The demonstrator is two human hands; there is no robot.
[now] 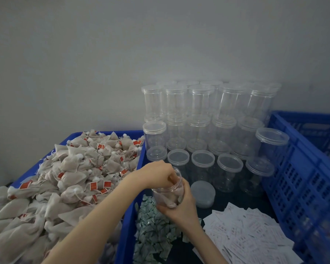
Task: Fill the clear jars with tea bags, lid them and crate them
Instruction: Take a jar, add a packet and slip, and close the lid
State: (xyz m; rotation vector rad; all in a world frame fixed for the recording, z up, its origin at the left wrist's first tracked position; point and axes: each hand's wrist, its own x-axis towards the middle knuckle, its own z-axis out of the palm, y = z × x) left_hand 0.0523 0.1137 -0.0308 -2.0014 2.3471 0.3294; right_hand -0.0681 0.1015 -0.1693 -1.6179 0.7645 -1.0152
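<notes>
Your left fingers (171,178) are curled down into the mouth of the open jar (169,191), apparently pinching or pressing a tea bag inside — the exact grip is hidden by the jar's rim. Your right hand (181,204) wraps the jar from below and behind, fingers curled round its wall, holding it tilted with its mouth up and toward the left hand. So the jar's long axis leans from your right palm up to your left fingers, and the fill goes straight down that axis.

The jar looks partly filled. More bags lie just to the left — the heap of tea bags (65,178) in the blue bin (130,216) is on your left hand's side, a short reach back across the bin wall.

The loose lid (203,194) lies flat just right of the jar, nearest your right hand. Empty lidded jars (204,119) stand stacked beyond, and the blue crate (303,178) sits further right.
</notes>
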